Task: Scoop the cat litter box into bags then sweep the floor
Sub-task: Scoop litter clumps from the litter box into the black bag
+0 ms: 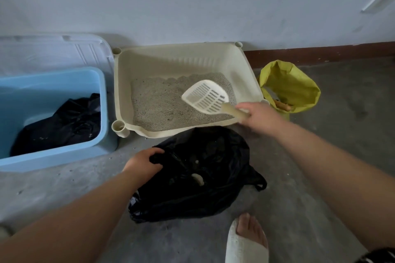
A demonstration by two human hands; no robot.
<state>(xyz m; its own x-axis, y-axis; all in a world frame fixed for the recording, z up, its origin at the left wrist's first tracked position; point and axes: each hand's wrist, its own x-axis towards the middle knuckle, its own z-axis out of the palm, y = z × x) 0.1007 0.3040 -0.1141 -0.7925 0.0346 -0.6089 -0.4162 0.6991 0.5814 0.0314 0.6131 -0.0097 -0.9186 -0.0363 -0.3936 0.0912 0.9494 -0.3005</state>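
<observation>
A cream litter box (239, 64) stands against the wall, holding grey litter (158, 104). My right hand (259, 116) grips the handle of a white slotted scoop (206, 97), whose empty blade hovers over the litter's right side. On the floor in front of the box lies an open black plastic bag (213, 194) with a pale clump inside. My left hand (143, 163) grips the bag's left rim.
A light blue tub (53, 158) with a black bag inside sits at the left, a pale lid (53, 51) behind it. A yellow-green bag (292, 83) stands right of the litter box. My foot in a white slipper (245, 243) is near the bottom. The floor is grey concrete.
</observation>
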